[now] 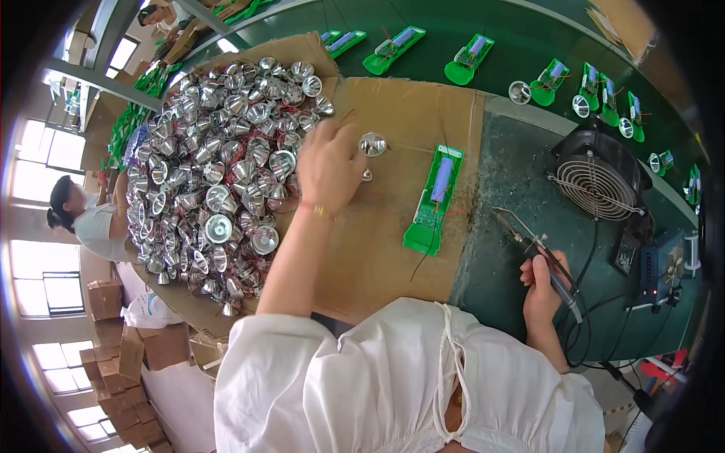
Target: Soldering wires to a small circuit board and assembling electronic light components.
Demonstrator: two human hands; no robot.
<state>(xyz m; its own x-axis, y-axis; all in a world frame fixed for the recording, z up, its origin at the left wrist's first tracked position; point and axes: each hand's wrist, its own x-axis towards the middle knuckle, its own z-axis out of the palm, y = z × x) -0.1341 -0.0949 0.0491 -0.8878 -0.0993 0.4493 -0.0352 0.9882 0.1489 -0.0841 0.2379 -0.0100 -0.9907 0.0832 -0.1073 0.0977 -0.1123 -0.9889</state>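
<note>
My left hand point(329, 167) hovers at the right edge of a heap of shiny reflector cups point(219, 158). Its fingers curl inward, and I cannot make out what lies between them. Close beside its fingers is a single reflector cup point(372, 144) on the cardboard sheet point(362, 257). My right hand point(542, 291) grips a soldering iron point(565, 293), its thin tip pointing up and left. Between the hands lies a green plastic housing point(423, 235) with a blue cylindrical cell point(443, 180), a small circuit board and loose red and black wires.
A black fan with a round grille point(596, 189) stands at the right, near a blue soldering station point(661, 268) with cables. More green housings point(462, 72) line the far green surface, some beside reflector cups. At the left, another person point(91, 219) sits near stacked cartons point(113, 377).
</note>
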